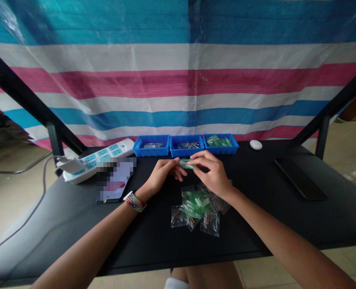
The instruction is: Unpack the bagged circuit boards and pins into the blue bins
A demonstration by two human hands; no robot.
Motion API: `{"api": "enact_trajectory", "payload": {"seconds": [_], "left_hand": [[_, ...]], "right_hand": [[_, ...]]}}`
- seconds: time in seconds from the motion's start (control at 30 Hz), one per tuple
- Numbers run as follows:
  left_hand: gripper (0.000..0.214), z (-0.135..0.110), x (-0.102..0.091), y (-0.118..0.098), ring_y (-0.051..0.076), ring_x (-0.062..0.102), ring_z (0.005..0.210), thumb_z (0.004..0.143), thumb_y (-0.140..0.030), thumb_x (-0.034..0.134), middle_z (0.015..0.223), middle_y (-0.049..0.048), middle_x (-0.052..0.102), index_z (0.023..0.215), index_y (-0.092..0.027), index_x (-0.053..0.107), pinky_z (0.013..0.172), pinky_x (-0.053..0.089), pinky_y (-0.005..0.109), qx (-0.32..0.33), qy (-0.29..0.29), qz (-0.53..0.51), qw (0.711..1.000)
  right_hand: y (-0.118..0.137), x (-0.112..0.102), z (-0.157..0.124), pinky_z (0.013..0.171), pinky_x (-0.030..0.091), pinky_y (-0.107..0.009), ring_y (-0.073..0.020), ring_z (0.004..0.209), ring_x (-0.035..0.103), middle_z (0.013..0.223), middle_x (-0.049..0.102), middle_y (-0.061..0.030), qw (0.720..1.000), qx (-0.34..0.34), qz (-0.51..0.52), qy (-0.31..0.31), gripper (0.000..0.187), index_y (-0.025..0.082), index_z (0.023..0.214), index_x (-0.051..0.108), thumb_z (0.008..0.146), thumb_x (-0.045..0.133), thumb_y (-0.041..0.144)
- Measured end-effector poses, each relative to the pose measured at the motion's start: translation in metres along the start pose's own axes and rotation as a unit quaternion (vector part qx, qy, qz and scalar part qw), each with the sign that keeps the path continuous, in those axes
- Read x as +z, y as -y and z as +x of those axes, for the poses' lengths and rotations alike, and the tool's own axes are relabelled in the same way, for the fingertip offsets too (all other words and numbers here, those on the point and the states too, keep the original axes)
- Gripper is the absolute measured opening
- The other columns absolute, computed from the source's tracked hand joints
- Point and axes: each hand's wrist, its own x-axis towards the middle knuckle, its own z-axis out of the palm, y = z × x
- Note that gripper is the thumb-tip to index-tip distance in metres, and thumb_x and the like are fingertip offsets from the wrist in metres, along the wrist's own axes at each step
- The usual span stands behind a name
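Note:
Between my two hands is a small green plastic packet, held up just in front of the blue bins. My left hand pinches its left end between thumb and fingers. The thumb and fingertips of my right hand close on its right end. What is inside this packet is too small to make out. Below my hands, a loose pile of clear and green packets lies on the black table. Thin copper-coloured pins show in several of the clear ones.
Three blue bins stand in a row: the left bin holds clear packets, the middle bin metal pins, the right bin green packets. A power strip and a phone lie left; a dark phone and white oval object right.

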Motion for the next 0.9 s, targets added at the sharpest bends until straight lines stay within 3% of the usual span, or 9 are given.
{"api": "enact_trajectory", "payload": {"seconds": [0.2, 0.33, 0.43, 0.5, 0.57, 0.7, 0.8, 0.9], "left_hand": [[0.034, 0.002, -0.005, 0.003, 0.017, 0.071, 0.062, 0.092, -0.041, 0.063, 0.084, 0.0134, 0.080, 0.086, -0.010, 0.076, 0.061, 0.050, 0.027, 0.014, 0.002, -0.002, 1.000], [0.030, 0.002, -0.003, 0.000, 0.017, 0.071, 0.060, 0.091, -0.038, 0.066, 0.076, 0.0098, 0.078, 0.094, -0.010, 0.076, 0.060, 0.049, 0.026, 0.015, -0.004, 0.020, 1.000], [0.033, 0.001, -0.001, -0.002, 0.018, 0.071, 0.060, 0.091, -0.042, 0.067, 0.073, 0.0089, 0.077, 0.097, -0.010, 0.075, 0.061, 0.050, 0.026, 0.019, -0.003, 0.035, 0.999], [0.036, 0.001, 0.000, -0.003, 0.018, 0.072, 0.061, 0.092, -0.045, 0.067, 0.075, 0.0092, 0.077, 0.097, -0.011, 0.075, 0.061, 0.050, 0.026, 0.022, 0.006, 0.050, 0.998], [0.037, 0.001, 0.000, -0.002, 0.019, 0.074, 0.064, 0.092, -0.048, 0.068, 0.084, 0.0105, 0.079, 0.096, -0.012, 0.075, 0.062, 0.051, 0.026, 0.023, 0.014, 0.066, 0.997], [0.038, 0.000, 0.001, 0.001, 0.016, 0.070, 0.063, 0.091, -0.051, 0.070, 0.082, 0.0092, 0.078, 0.086, -0.013, 0.073, 0.061, 0.051, 0.025, 0.025, 0.004, 0.096, 0.995], [0.037, -0.001, 0.002, 0.001, 0.016, 0.067, 0.063, 0.093, -0.049, 0.065, 0.075, 0.0072, 0.075, 0.086, -0.013, 0.074, 0.062, 0.051, 0.026, 0.032, 0.001, 0.135, 0.990], [0.026, -0.003, 0.003, 0.000, 0.019, 0.071, 0.080, 0.093, -0.038, 0.066, 0.092, 0.0089, 0.078, 0.096, -0.015, 0.079, 0.073, 0.054, 0.029, 0.071, 0.021, 0.241, 0.968]], "right_hand": [[-0.006, 0.000, 0.000, 0.092, 0.059, -0.040, -0.0223, 0.104, 0.071, 0.122, 0.070, -0.0095, 1.000, 0.011, 0.004, 0.007, 0.032, 0.027, 0.102, 0.083, 0.092, 0.058, 0.009], [-0.005, 0.001, 0.001, 0.088, 0.062, -0.039, -0.0222, 0.103, 0.072, 0.126, 0.071, -0.0076, 0.989, 0.107, 0.100, 0.006, 0.037, 0.029, 0.120, 0.078, 0.094, 0.055, 0.016], [-0.005, 0.002, 0.003, 0.082, 0.067, -0.040, -0.0213, 0.093, 0.074, 0.124, 0.072, -0.0070, 0.955, 0.202, 0.216, 0.001, 0.049, 0.032, 0.142, 0.063, 0.093, 0.064, 0.031], [-0.006, 0.003, 0.003, 0.070, 0.068, -0.037, -0.0198, 0.081, 0.074, 0.112, 0.074, -0.0066, 0.935, 0.251, 0.252, 0.010, 0.050, 0.029, 0.135, 0.065, 0.087, 0.073, 0.040], [-0.008, 0.004, 0.003, 0.056, 0.064, -0.030, -0.0170, 0.068, 0.071, 0.096, 0.073, -0.0049, 0.927, 0.277, 0.252, 0.016, 0.041, 0.022, 0.115, 0.072, 0.081, 0.080, 0.045], [-0.012, 0.004, 0.003, 0.045, 0.057, -0.024, -0.0131, 0.056, 0.066, 0.079, 0.067, -0.0007, 0.933, 0.276, 0.231, -0.008, 0.034, 0.018, 0.092, 0.071, 0.078, 0.082, 0.047], [-0.019, -0.004, 0.009, 0.052, 0.061, -0.028, -0.0140, 0.057, 0.067, 0.078, 0.066, -0.0002, 0.944, 0.250, 0.205, -0.065, 0.034, 0.018, 0.093, 0.070, 0.080, 0.081, 0.047], [-0.036, -0.026, 0.018, 0.064, 0.065, -0.034, -0.0170, 0.064, 0.071, 0.081, 0.070, -0.0027, 0.961, 0.199, 0.121, -0.150, 0.035, 0.017, 0.101, 0.071, 0.085, 0.077, 0.047]]}}
